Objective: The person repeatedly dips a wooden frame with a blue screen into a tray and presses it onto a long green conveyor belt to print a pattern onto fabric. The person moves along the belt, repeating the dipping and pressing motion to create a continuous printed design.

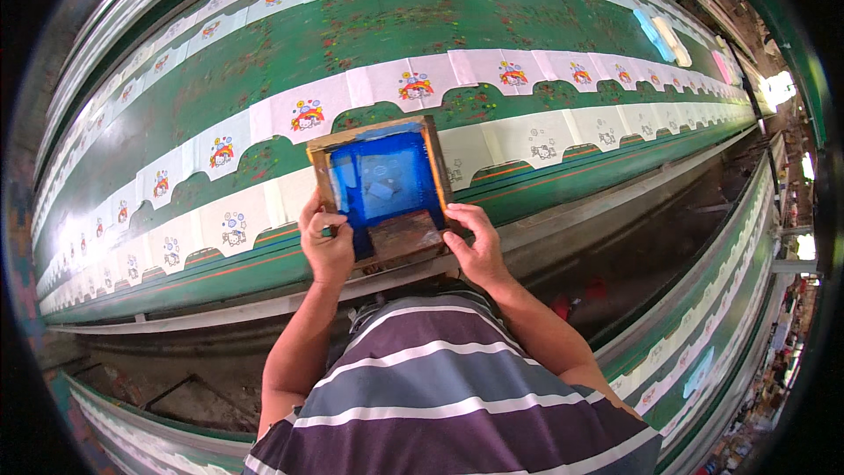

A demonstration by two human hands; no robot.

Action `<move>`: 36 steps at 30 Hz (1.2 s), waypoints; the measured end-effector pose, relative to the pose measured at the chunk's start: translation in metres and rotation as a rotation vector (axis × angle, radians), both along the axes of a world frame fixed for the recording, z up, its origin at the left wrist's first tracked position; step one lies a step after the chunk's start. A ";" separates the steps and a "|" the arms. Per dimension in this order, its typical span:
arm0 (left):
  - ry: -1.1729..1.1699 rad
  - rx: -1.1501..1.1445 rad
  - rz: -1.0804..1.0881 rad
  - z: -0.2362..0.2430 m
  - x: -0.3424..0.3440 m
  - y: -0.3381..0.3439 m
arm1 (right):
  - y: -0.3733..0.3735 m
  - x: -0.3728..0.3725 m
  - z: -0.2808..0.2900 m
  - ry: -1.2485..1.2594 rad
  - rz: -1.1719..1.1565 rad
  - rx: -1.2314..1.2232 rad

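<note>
- Pinching wooden frame at near left side with left hand, near right corner with right hand.
- Containing blue ink inside frame, plus brown wooden block at its near end.
- Showing left, right and beyond frame: printed cloth pieces on green surface.
- Can't tell if frame lifted or resting.

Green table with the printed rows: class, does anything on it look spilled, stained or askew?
Yes. Red and dark flecks mottle the green table between the rows of printed pieces, perhaps splashed colour. Toward the far right, a blue item and a cream item lie askew, unlike the aligned pieces.
</note>
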State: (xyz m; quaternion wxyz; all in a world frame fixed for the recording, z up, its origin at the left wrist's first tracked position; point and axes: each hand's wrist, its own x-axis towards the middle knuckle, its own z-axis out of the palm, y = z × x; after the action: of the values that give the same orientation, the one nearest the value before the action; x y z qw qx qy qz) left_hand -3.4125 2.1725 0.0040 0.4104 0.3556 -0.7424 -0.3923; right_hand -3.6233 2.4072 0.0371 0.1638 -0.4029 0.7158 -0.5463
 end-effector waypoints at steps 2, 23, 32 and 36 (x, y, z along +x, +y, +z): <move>0.048 0.053 -0.010 -0.003 -0.037 0.020 | 0.021 -0.029 -0.001 0.017 -0.019 -0.015; 0.084 0.317 0.041 -0.023 -0.103 0.068 | 0.060 -0.105 0.023 0.469 0.303 0.001; 0.036 0.293 0.067 -0.020 -0.105 0.070 | 0.016 -0.101 0.027 0.667 0.458 0.066; 0.057 0.364 0.053 -0.018 -0.104 0.071 | -0.001 -0.104 0.030 0.677 0.491 0.163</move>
State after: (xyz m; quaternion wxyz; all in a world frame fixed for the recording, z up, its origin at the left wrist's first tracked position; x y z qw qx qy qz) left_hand -3.5166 2.2435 -0.0144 0.3702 0.4322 -0.6378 -0.5189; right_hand -3.7271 2.4064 0.0673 0.0759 -0.7037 0.6529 -0.2696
